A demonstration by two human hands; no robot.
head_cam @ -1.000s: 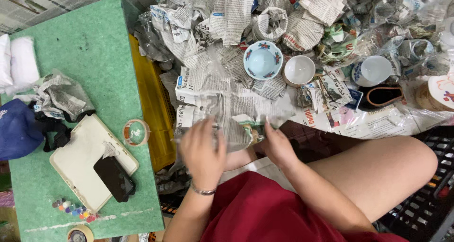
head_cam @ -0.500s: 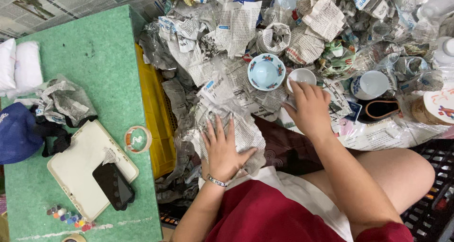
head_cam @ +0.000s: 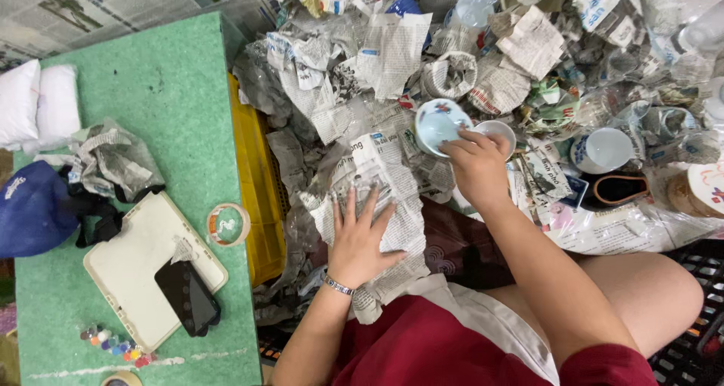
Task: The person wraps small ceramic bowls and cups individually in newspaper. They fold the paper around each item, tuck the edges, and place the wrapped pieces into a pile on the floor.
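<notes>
right hand [head_cam: 477, 167] grips blue bowl [head_cam: 439, 123] | left hand [head_cam: 360, 231] flat on newspaper sheet [head_cam: 392, 197]

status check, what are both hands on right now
Left hand flat, fingers spread on newspaper sheet over lap. Right hand gripping rim of pale blue bowl. White cup touching right hand; crumpled newspaper crowding all around.
</notes>
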